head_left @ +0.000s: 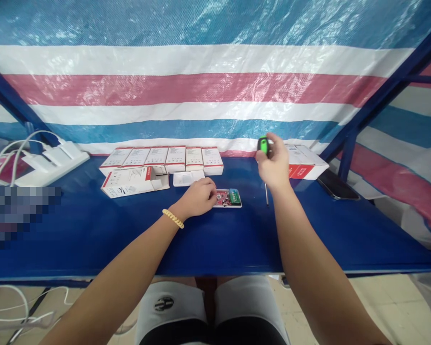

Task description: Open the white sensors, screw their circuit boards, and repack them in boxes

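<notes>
A row of boxes [161,158] lies at centre frame, an opened box [132,182] below it. A circuit board [229,198] sits lower right of them; what seems a phone [335,186] lies far right.

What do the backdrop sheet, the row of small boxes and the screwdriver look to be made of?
Backdrop sheet: woven plastic tarpaulin, judging by its glossy, crinkled striped surface. Small boxes: printed cardboard, matte white with red edges. Screwdriver in the right hand: green handle probably plastic; thin dark shaft looks like metal.

Left hand [198,197] curled low; right hand [275,165] raised, grip closed.
</notes>
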{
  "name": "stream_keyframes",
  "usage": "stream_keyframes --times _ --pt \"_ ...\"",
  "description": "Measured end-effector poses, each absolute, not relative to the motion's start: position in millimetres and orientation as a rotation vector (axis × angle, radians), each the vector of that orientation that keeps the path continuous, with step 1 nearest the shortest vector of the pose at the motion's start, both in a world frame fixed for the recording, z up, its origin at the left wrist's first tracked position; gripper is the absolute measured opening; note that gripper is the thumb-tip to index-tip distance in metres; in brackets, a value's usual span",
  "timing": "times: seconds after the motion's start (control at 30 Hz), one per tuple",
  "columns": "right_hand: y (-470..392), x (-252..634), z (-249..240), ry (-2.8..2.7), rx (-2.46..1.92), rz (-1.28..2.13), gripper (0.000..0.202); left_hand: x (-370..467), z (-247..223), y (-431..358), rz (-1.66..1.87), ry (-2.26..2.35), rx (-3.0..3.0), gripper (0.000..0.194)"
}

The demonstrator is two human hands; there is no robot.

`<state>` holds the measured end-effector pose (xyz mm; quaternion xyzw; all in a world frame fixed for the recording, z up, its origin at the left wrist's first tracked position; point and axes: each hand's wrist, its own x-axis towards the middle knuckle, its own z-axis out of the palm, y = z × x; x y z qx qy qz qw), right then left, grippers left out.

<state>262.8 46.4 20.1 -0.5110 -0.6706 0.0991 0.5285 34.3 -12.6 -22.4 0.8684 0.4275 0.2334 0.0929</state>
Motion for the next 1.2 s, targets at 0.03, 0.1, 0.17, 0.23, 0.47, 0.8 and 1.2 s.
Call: stream_keyframes --times 0.03,0.1,0.17,0.23,0.47,0.8,1.2 --pt "45.9 264.4 19.3 -1.668 -1.297 0.292 0.058 33.8 -22.4 -12.8 0.683 1.258 2.608 0.016" --pt "43.9 265.5 17.1 -1.832 -1.464 0.402 0.055 33.1 -22.3 -12.9 0.662 1.261 2.639 0.016" --pt "41.9 265.0 14.5 -1.973 -1.61 0.471 0.056 32.7 -21.9 -13.1 0.645 1.272 2.626 0.016" --pt "40.4 263.9 12.7 -2.05 -1.722 0.49 0.059 32.5 -21.1 -13.5 0.626 1.276 2.591 0.016" --pt "40.0 261.7 11.7 -2.099 -1.973 0.469 0.058 29.6 -16.8 -14.8 0.582 1.238 2.464 0.02" --pt "42.8 264.3 9.7 -1.954 -1.598 0.344 0.051 22.4 -5.4 -21.3 0.4 1.264 2.481 0.062" --pt "39.9 226.3 8.0 -1.275 -0.792 0.261 0.059 25.0 -9.1 -17.3 0.48 1.064 2.47 0.034"
